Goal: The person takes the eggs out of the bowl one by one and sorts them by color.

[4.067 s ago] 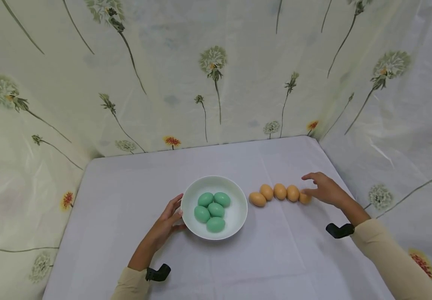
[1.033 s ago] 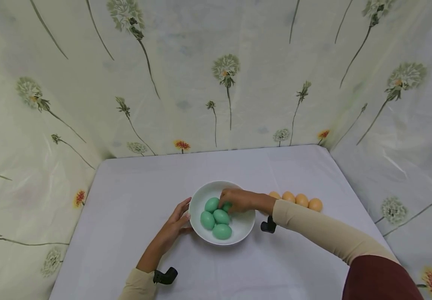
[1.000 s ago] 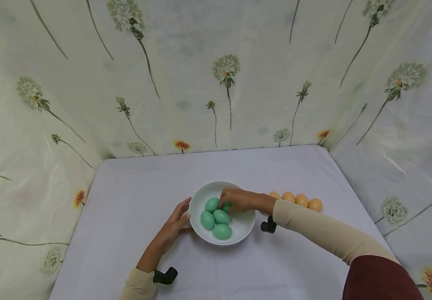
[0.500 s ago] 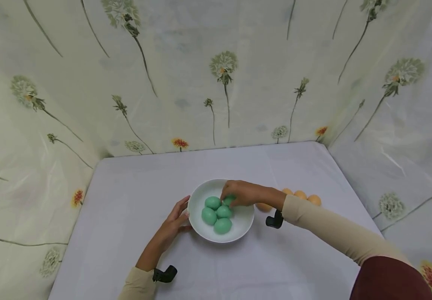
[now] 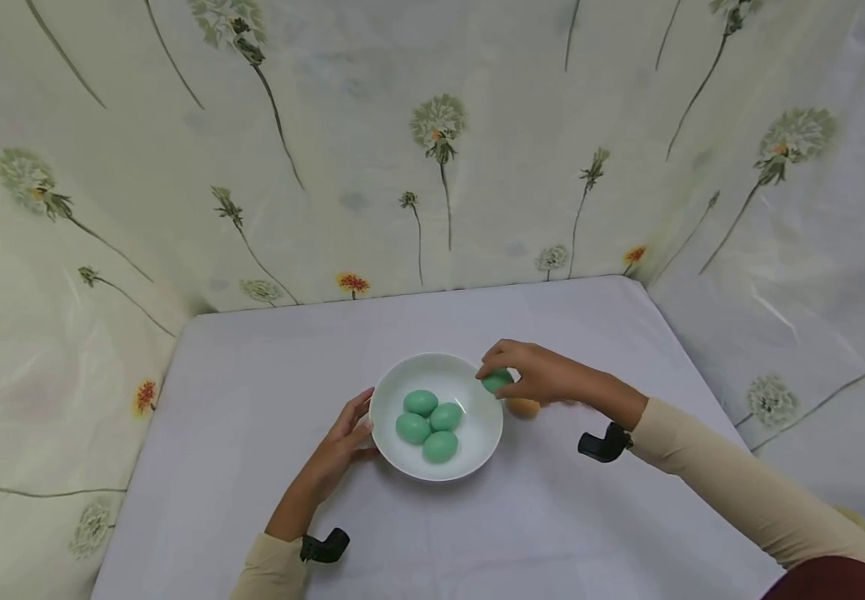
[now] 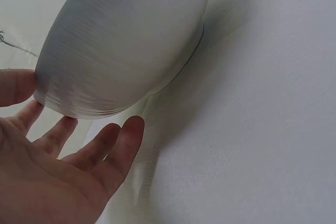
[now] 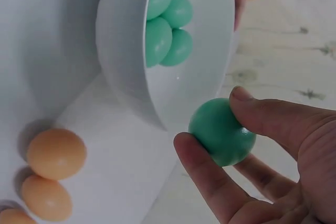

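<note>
A: Status on the eggs?

B: Right hand (image 5: pixel 545 377) pinches one green egg (image 5: pixel 496 381) between thumb and fingertips, held just over the bowl rim on its own side. The right wrist view confirms it: egg (image 7: pixel 222 131) clear of the white bowl (image 7: pixel 126 51), fingers curled round it.

A: Left hand?

B: Left hand (image 5: pixel 344 433) is relaxed, fingers straight, cupped against the outer wall of the bowl (image 5: pixel 383 408). Left wrist view shows the fingertips (image 6: pixel 128 129) right at the bowl's base (image 6: pixel 121 40); I can't tell whether they touch it. Holds nothing, looks like steadying.

A: What's left in the bowl?

B: Four green eggs (image 5: pixel 427 423), clustered between the two hands.

A: And the orange ones?

B: Row of orange eggs on the table, under and behind the right hand. Only one shows from the head camera (image 5: pixel 524 407); the right wrist view shows three (image 7: pixel 55 153), last one cut off by the frame edge. None inside the bowl.

A: So progress?

B: My read: one green egg out, four to go, if greens are being emptied out. Orange eggs not yet moved in.
</note>
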`<state>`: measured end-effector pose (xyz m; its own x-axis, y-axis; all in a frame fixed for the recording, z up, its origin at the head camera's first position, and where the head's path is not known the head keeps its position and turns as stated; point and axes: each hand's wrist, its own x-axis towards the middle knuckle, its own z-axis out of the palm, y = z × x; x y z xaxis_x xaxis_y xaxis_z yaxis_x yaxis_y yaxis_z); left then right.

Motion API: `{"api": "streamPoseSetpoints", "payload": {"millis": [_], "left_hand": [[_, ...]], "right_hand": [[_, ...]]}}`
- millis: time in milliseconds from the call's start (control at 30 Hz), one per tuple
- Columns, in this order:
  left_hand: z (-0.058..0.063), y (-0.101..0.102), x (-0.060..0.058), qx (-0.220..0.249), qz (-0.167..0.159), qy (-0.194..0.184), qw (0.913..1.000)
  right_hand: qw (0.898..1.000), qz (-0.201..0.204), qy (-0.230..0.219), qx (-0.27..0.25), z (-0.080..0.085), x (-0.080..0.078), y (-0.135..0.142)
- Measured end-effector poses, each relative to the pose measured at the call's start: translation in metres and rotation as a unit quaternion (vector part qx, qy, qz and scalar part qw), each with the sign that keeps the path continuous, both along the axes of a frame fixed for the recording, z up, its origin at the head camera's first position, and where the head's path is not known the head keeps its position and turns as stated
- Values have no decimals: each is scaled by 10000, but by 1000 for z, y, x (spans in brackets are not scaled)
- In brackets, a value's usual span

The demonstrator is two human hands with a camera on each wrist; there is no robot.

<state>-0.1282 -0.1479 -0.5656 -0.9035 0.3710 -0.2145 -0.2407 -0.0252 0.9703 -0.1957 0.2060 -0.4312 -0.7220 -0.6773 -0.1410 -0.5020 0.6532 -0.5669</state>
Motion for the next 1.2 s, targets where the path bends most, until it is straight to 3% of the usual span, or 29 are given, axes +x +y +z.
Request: {"api": "streamPoseSetpoints", "payload": {"millis": [200, 467, 767, 1200], "left_hand": [[-1, 0, -1, 33, -21, 14, 10000], [-2, -1, 0, 29, 11, 33, 10000], [-2, 1, 1, 18, -28, 32, 10000], [-3, 1, 1, -22, 47, 3, 10000]], "right_hand": [[9993, -376, -19, -64, -1, 14, 28], [9974, -690, -31, -223, -14, 34, 55], [9934, -1050, -215, -418, -43, 52, 68], [9905, -1328, 5, -365, -89, 72, 68]]}}
